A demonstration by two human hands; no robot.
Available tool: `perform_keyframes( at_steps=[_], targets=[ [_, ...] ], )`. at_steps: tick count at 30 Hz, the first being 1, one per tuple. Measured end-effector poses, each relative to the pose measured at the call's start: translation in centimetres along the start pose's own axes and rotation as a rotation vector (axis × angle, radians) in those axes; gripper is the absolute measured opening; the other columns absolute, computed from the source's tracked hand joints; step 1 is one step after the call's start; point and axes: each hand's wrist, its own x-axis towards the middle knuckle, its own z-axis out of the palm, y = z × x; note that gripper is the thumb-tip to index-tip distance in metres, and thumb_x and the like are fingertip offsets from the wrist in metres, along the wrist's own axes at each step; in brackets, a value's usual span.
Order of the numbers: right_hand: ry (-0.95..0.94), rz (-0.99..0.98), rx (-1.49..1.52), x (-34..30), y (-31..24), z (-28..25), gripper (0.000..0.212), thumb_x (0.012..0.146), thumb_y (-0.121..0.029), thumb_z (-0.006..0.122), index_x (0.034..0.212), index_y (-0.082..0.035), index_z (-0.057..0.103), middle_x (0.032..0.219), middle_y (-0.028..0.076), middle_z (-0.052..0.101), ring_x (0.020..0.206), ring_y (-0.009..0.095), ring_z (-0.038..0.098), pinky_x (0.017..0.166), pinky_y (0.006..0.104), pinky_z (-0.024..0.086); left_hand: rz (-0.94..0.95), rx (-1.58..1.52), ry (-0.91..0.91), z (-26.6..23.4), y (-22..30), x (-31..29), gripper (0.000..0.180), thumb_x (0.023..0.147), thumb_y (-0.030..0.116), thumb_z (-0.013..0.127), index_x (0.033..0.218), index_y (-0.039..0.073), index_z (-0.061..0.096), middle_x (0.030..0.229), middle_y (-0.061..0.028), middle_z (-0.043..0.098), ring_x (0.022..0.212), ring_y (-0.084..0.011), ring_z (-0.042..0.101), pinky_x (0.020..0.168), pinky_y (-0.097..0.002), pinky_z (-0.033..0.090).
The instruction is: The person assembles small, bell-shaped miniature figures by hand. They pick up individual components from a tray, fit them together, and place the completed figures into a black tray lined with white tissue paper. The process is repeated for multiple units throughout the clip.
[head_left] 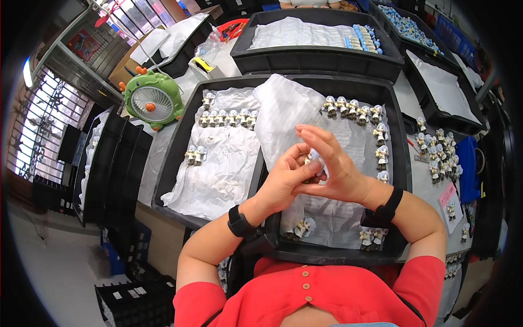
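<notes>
My left hand (283, 177) and my right hand (332, 166) meet over the middle of two black trays, and together they grip one small pale figurine (314, 159) between the fingertips. The left tray (174, 152) is lined with white wrapping sheet and carries a row of small figurines (229, 117) near its far side, plus a pair (195, 155) lower down. The right tray (400, 163) holds more figurines (353, 107) along its far and right sides and a few (303, 226) near its front edge. Both wrists wear black bands.
A green round desk fan (153, 100) stands left of the trays. More black trays (316, 52) with white sheets sit at the back and right. Loose figurines (438, 150) stand on the table at the right. Stacked black trays (103, 163) stand at the left.
</notes>
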Motion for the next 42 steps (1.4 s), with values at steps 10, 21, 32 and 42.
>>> perform_keyframes(
  at_steps=[10, 21, 32, 42],
  targets=[
    [0.067, 0.071, -0.083, -0.4, 0.9, -0.3, 0.096, 0.056, -0.009, 0.082, 0.136, -0.007, 0.029, 0.12, 0.015, 0.051, 0.109, 0.028, 0.052, 0.091, 0.0359, 0.043, 0.099, -0.22, -0.091, 0.4, 0.9, -0.1, 0.044, 0.097, 0.039, 0.038, 0.127, 0.007, 0.042, 0.118, -0.0089, 0.052, 0.105, -0.0204, 0.054, 0.083, -0.0329, 0.048],
    [0.013, 0.261, 0.094, -0.3, 0.5, -0.7, 0.096, 0.061, -0.012, 0.079, 0.14, -0.008, 0.024, 0.121, 0.014, 0.053, 0.107, 0.025, 0.055, 0.089, 0.0341, 0.046, 0.081, -0.156, -0.141, 0.0, 1.0, 0.3, 0.056, 0.097, 0.047, 0.028, 0.133, 0.004, 0.034, 0.125, -0.015, 0.047, 0.109, -0.0268, 0.054, 0.091, -0.0403, 0.045],
    [-0.035, 0.341, 0.159, -0.2, 0.7, -0.8, 0.093, 0.061, -0.004, 0.079, 0.138, -0.01, 0.028, 0.126, 0.012, 0.049, 0.109, 0.02, 0.053, 0.086, 0.032, 0.048, 0.106, -0.135, -0.145, 0.1, 1.1, 0.2, 0.057, 0.096, 0.047, 0.03, 0.134, 0.005, 0.032, 0.128, -0.014, 0.046, 0.104, -0.0246, 0.058, 0.086, -0.037, 0.049],
    [-0.063, 0.522, 0.393, -0.4, 1.4, -1.0, 0.058, 0.073, -0.017, 0.073, 0.125, -0.005, 0.05, 0.118, 0.009, 0.052, 0.103, 0.018, 0.056, 0.086, 0.029, 0.047, 0.009, -0.145, -0.101, -0.2, 0.7, 0.2, 0.061, 0.094, 0.055, 0.025, 0.133, 0.008, 0.037, 0.126, -0.0108, 0.052, 0.108, -0.0203, 0.055, 0.089, -0.0361, 0.043]
  ],
)
